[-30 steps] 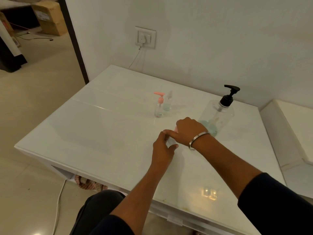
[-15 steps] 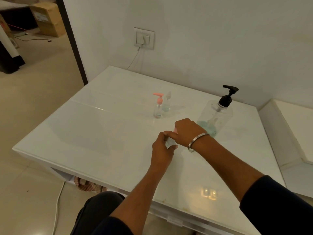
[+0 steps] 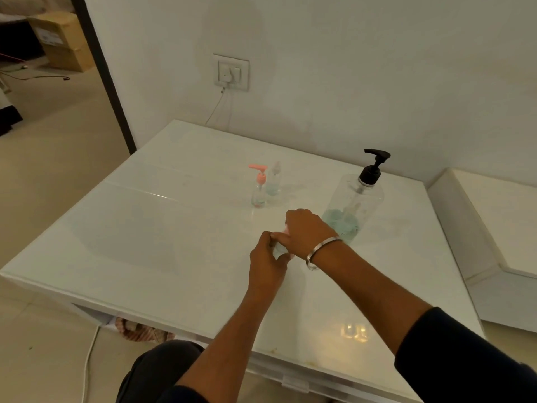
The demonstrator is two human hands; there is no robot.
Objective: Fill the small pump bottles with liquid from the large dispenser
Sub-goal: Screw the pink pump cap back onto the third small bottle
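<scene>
Both hands, left (image 3: 266,261) and right (image 3: 305,229), meet, fingers curled together.

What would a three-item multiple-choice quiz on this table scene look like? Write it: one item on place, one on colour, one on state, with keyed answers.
1. Where does the large clear dispenser with the black pump stand?
A. Behind the right hand, towards the wall
B. On the floor
C. At the table's left edge

2. What colour is the pump on the small clear bottle standing free at mid-table?
A. Black
B. Pink
C. Green

3. What is the left hand doing?
A. Lying flat on the white table
B. Pressing the black pump
C. Keeping a grip on a small clear bottle between both hands

Answers: 1 A, the dispenser rises just beyond the right wrist. 2 B, its pump top is plainly pink. 3 C, its fingers curl round the bottle, with the right hand over the top.
</scene>
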